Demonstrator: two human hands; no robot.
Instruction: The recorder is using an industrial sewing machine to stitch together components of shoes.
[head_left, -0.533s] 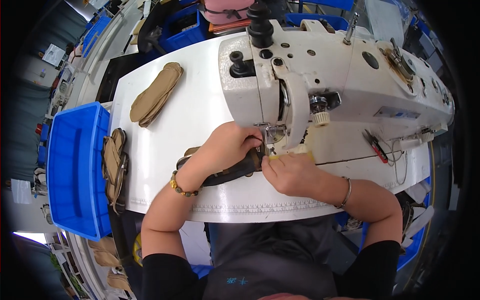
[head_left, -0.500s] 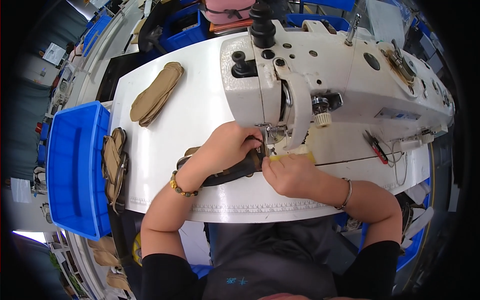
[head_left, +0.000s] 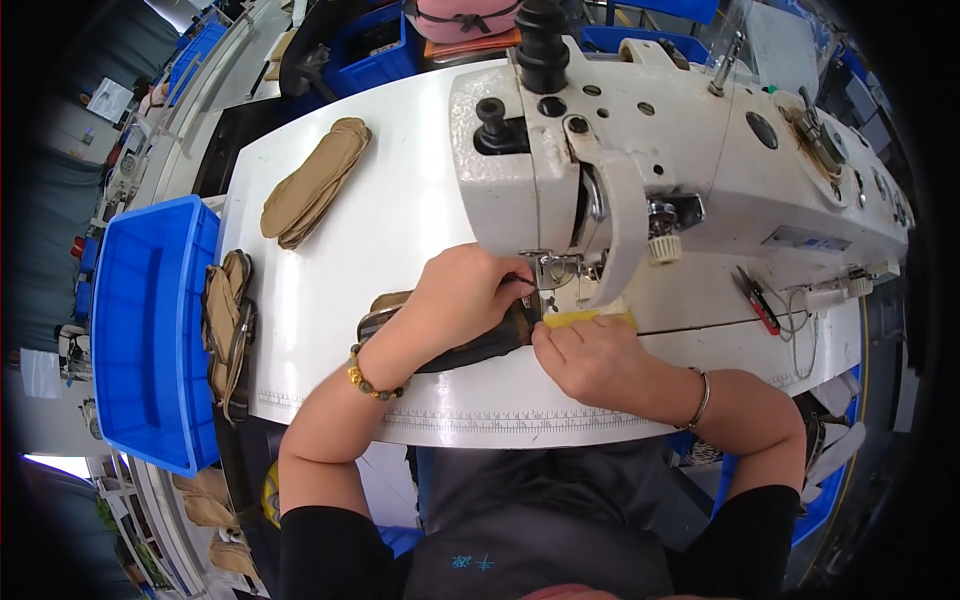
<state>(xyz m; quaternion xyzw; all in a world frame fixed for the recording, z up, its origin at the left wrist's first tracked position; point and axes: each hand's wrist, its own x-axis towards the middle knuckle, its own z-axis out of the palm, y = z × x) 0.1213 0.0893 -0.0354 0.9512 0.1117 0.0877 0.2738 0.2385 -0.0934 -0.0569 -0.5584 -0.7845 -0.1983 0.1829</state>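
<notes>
Slightly farther right in the frame than half a second ago sit the sewing machine (head_left: 690, 120) and both my hands, while the things at the left keep nearly the same places.

At the far left, a blue bin (head_left: 150, 340) stands beside my white table (head_left: 410, 170). Between its right wall and the table's left edge, a bundle of tan and dark pieces (head_left: 228, 330) lies lengthwise. Toward the upper left of the frame, a stack of tan pieces (head_left: 317, 182) rests slantwise on the table.

Near the centre lies the dark fabric piece (head_left: 475, 348) with some tan at its left end, partly hidden under my left hand (head_left: 465, 298); its right end is close to the machine's needle area. My left thumb and forefinger are pinched together on a dark edge there, and a beaded bracelet (head_left: 372, 378) circles that wrist. My right hand (head_left: 595, 362) is narrow, fingers curled, its tips at the piece's right end; I cannot tell how firmly they grip. Just above its knuckles shows a yellow strip (head_left: 592, 318). Farther right, red-handled snips (head_left: 764, 310) lie on the table below the machine's arm.
</notes>
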